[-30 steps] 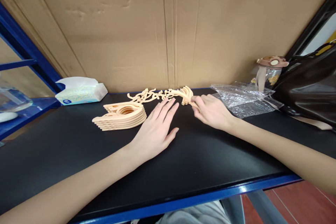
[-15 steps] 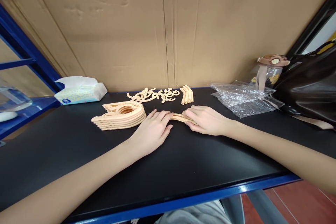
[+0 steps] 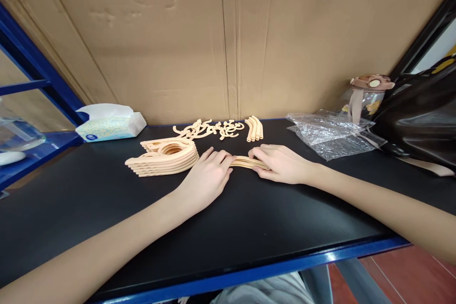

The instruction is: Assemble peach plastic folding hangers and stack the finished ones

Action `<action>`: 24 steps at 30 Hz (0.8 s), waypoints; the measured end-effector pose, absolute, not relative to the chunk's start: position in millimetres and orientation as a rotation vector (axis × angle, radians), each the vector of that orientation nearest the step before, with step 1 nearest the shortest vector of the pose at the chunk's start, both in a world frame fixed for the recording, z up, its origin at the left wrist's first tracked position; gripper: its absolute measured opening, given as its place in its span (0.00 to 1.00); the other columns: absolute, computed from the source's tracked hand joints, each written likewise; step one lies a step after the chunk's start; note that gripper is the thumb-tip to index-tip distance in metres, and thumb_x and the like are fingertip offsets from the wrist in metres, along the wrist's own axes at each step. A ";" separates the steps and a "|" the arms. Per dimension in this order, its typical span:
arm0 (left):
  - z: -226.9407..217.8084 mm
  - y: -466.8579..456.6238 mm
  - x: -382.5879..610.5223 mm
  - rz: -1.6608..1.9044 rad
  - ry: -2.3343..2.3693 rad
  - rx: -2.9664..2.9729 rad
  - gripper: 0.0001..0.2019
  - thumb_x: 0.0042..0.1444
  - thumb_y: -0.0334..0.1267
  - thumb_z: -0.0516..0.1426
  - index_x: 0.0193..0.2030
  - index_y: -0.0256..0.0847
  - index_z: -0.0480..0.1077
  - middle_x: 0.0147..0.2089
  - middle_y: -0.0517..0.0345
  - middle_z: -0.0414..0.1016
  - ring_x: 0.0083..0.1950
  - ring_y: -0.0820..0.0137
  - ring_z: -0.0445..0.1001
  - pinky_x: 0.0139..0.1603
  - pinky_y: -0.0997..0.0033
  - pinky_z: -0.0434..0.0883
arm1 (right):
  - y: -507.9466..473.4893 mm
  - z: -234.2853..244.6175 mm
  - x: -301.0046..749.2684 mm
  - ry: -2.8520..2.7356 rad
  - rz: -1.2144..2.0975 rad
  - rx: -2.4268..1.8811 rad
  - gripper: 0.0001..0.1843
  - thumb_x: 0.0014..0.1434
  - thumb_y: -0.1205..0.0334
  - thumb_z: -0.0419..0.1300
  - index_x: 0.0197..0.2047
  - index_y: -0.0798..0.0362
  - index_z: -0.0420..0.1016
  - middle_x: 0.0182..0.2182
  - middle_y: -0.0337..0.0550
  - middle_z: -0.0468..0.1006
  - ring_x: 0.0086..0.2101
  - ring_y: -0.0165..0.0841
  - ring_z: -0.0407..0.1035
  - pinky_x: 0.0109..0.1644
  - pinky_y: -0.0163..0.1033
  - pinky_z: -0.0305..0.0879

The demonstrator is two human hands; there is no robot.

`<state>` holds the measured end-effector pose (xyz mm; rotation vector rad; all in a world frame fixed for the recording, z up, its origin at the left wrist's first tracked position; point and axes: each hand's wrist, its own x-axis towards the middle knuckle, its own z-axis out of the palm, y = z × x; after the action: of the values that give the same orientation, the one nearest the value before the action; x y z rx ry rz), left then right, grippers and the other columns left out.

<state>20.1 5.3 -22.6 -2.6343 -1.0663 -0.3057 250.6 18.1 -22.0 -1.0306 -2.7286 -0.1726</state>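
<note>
Both my hands meet at a curved peach plastic bar lying on the black table. My left hand curls its fingers over the bar's left end. My right hand pinches the bar's right end, fingers bent. A stack of peach hanger bodies sits just left of my left hand. Behind the hands lie a row of peach hooks and a small bundle of curved bars.
A tissue pack lies at the back left by the blue shelf frame. Crumpled clear plastic bags, a bottle with a brown lid and a dark bag fill the back right. A cardboard wall closes the rear.
My right hand pulled one curved bar out of the bundle and drew it toward me onto the table. My left hand went from lying flat to curling over the bar's other end.
</note>
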 end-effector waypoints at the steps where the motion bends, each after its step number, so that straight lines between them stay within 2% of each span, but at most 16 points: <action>1: -21.6 5.3 20.2 -0.307 -1.065 -2.629 0.14 0.65 0.32 0.44 0.51 0.36 0.66 0.46 0.52 0.71 0.47 0.64 0.71 0.61 0.53 0.60 | 18.1 -21.8 250.4 -2.733 -0.168 -1.032 0.08 0.62 0.61 0.49 0.43 0.54 0.63 0.32 0.42 0.71 0.33 0.34 0.66 0.38 0.37 0.60; 6: -18.3 4.0 20.9 -0.318 -1.080 -2.630 0.12 0.65 0.33 0.45 0.45 0.37 0.68 0.38 0.54 0.69 0.42 0.66 0.70 0.60 0.53 0.60 | 18.6 -21.4 250.2 -2.739 -0.152 -1.036 0.10 0.61 0.60 0.50 0.45 0.54 0.63 0.33 0.43 0.72 0.34 0.35 0.67 0.39 0.38 0.60; 9: -16.8 2.7 21.5 -0.333 -1.093 -2.653 0.10 0.65 0.33 0.46 0.43 0.37 0.68 0.37 0.55 0.68 0.41 0.64 0.68 0.54 0.55 0.64 | 18.9 -21.7 250.6 -2.744 -0.144 -1.038 0.11 0.62 0.58 0.49 0.45 0.54 0.64 0.33 0.43 0.72 0.34 0.35 0.67 0.40 0.39 0.60; 14: -16.3 2.2 21.5 -0.353 -1.113 -2.695 0.10 0.65 0.34 0.46 0.43 0.37 0.68 0.38 0.54 0.68 0.41 0.63 0.67 0.47 0.58 0.67 | 18.3 -21.4 250.8 -2.750 -0.119 -1.036 0.11 0.63 0.58 0.49 0.45 0.54 0.65 0.34 0.43 0.73 0.35 0.35 0.67 0.40 0.39 0.61; 24: -15.9 1.1 22.9 -0.331 -1.104 -2.713 0.09 0.64 0.33 0.47 0.44 0.37 0.67 0.38 0.54 0.67 0.41 0.62 0.67 0.45 0.60 0.66 | 19.4 -22.1 250.0 -2.749 -0.091 -1.030 0.11 0.60 0.62 0.51 0.45 0.54 0.65 0.35 0.43 0.73 0.35 0.36 0.67 0.41 0.40 0.61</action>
<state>22.9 1.1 -15.9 -2.7133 -1.1041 -0.3307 250.0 19.4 -22.1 -1.0304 -2.7489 -0.0906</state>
